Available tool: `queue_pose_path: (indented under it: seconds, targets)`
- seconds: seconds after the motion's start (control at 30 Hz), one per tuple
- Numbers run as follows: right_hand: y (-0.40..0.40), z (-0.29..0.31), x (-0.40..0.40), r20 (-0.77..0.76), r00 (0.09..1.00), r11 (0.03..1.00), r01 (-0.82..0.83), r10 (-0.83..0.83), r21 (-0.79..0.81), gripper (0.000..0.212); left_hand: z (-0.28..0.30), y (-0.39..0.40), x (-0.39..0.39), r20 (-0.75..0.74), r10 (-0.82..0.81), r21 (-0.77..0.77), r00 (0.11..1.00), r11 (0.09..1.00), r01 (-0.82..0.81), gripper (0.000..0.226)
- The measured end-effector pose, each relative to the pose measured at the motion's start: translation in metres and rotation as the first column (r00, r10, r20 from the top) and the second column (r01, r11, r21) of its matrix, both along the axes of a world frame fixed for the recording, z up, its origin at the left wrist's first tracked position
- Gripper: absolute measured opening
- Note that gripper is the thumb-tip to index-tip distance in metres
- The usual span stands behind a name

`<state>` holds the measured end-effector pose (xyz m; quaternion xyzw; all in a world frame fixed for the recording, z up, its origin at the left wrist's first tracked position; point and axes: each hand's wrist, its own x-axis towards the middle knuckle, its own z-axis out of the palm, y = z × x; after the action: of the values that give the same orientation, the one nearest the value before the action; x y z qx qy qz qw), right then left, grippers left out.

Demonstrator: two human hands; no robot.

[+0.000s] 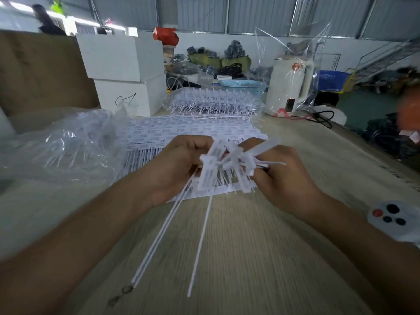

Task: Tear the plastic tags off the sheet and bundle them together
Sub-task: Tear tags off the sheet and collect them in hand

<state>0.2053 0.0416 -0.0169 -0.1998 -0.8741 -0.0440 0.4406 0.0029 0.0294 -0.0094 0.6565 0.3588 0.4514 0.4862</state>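
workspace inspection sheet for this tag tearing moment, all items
surface: pale wood-grain table.
job's things: loose plastic tags held in a bunch; sheet of tags lying behind.
clutter: clear bags, bagged tag sheets, white boxes, blue basket, white kettle.
hands: left hand and right hand both grip the tags.
cables: black cable by the kettle.
surroundings: warehouse, goods piled behind.

White tags (pixel 229 162) with faint grey print in my hands. Bench (pixel 250 258) pale wood grain. Far: white boxes (pixel 122 57), light blue lattice basket (pixel 244 85), darker blue crate (pixel 333 80), red bag (pixel 164 34).
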Motion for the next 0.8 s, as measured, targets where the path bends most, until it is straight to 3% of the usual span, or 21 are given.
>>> queue_pose_path:
  seconds: [0.07, 0.13, 0.2, 0.33, 0.4, 0.47, 0.5, 0.57, 0.63, 0.7, 0.8]
  targets:
    - [0.006, 0.000, 0.009, 0.027, 0.999, 0.997, 0.015, -0.017, 0.077, 0.043, 0.002, -0.001, 0.001, 0.008, -0.042, -0.020, 0.999, 0.999, 0.042, 0.044]
    - [0.010, -0.001, 0.016, 0.058, 0.997, 0.993, 0.047, -0.054, 0.112, 0.032, 0.004, -0.001, 0.002, 0.045, -0.050, -0.033, 0.998, 0.998, 0.051, 0.030]
    - [0.009, -0.001, 0.017, 0.091, 0.995, 0.997, 0.034, -0.040, 0.069, 0.016, 0.005, -0.002, 0.002, 0.061, -0.023, -0.004, 0.998, 1.000, 0.023, 0.029]
    - [0.009, 0.007, 0.021, 0.032, 0.991, 0.986, 0.122, -0.126, 0.117, 0.012, 0.012, -0.003, -0.013, 0.076, -0.061, 0.032, 0.995, 0.998, 0.059, 0.024]
    - [0.015, 0.014, 0.031, -0.121, 0.962, 0.965, 0.253, -0.244, 0.067, 0.022, 0.019, -0.001, -0.023, 0.051, 0.048, 0.105, 0.998, 0.993, -0.053, 0.010]
    - [0.020, 0.017, 0.036, -0.244, 0.912, 0.937, 0.285, -0.330, -0.203, 0.034, 0.022, 0.003, -0.027, -0.104, 0.314, 0.374, 0.944, 0.891, -0.256, 0.008]
    - [0.019, 0.016, 0.033, -0.285, 0.908, 0.915, 0.202, -0.308, -0.348, 0.034, 0.021, 0.005, -0.027, -0.188, 0.463, 0.538, 0.866, 0.786, -0.304, 0.011]
    - [0.013, 0.012, 0.022, -0.353, 0.908, 0.848, 0.004, -0.225, -0.531, 0.031, 0.017, 0.006, -0.022, -0.311, 0.622, 0.737, 0.718, 0.636, -0.231, 0.015]
    - [0.007, 0.009, 0.012, -0.414, 0.896, 0.801, -0.124, -0.164, -0.586, 0.033, 0.013, 0.004, -0.015, -0.433, 0.631, 0.765, 0.643, 0.635, -0.109, 0.018]
    - [0.001, 0.008, 0.003, -0.504, 0.857, 0.743, -0.266, -0.110, -0.614, 0.034, 0.010, -0.002, -0.005, -0.536, 0.613, 0.735, 0.581, 0.677, -0.036, 0.040]
    - [-0.008, 0.010, -0.007, -0.588, 0.806, 0.684, -0.387, -0.075, -0.618, 0.031, 0.006, -0.010, 0.010, -0.581, 0.568, 0.717, 0.583, 0.696, 0.037, 0.050]
